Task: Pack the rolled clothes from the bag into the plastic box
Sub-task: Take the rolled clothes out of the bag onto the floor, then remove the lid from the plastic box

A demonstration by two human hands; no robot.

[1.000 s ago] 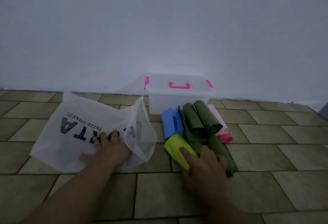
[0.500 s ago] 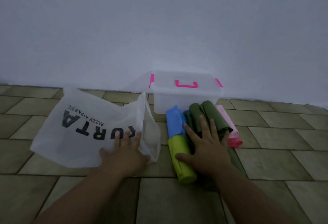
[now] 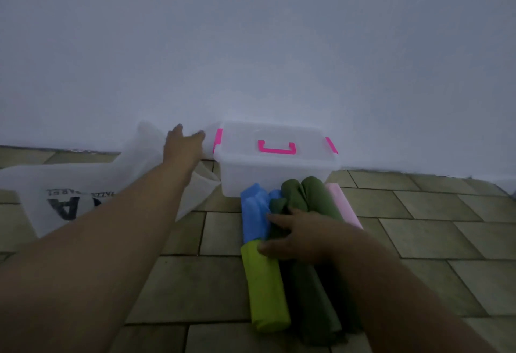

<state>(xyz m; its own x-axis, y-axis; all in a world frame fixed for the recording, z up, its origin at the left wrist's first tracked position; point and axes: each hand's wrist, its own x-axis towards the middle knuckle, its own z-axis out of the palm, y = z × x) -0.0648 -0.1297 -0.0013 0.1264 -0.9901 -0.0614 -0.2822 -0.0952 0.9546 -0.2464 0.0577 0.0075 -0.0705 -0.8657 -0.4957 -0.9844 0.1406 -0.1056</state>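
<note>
The bag (image 3: 69,185) lies slumped on the floor (image 3: 432,229) at the left. Its open edge sags against the near-left corner of the plastic box (image 3: 276,176). The left grip (image 3: 183,146) reaches over that loose edge toward the left latch (image 3: 217,140), fingers straight and spread, holding nothing I can make out.

I judge 2 risks here. The thin fabric could get trapped under the fingers at the latch, or it could drape over the rim once the lid (image 3: 273,134) lifts. The box also looks light, so working 1 latch with 1 grip may skid or tilt it, because the right latch (image 3: 331,146) is down too.

The rolled clothes lie on the floor, butted against the box's front wall:
- blue roll (image 3: 252,213)
- lime roll (image 3: 265,291)
- dark green rolls (image 3: 310,193)
- pink roll (image 3: 342,204)

The right grip (image 3: 301,238) lies spread on top of them, thumb on the lime roll and forefinger toward the blue one, pressing rather than pinching. Leaning or dragging there could loosen the windings. The blue roll's far end already looks slack.

The shut lid is the main obstacle, since nothing goes in until both latches are freed. The rolls crowd the front of the box and the wall (image 3: 251,45) backs it, so it has little room to shift. I cannot tell whether the bag holds more.
</note>
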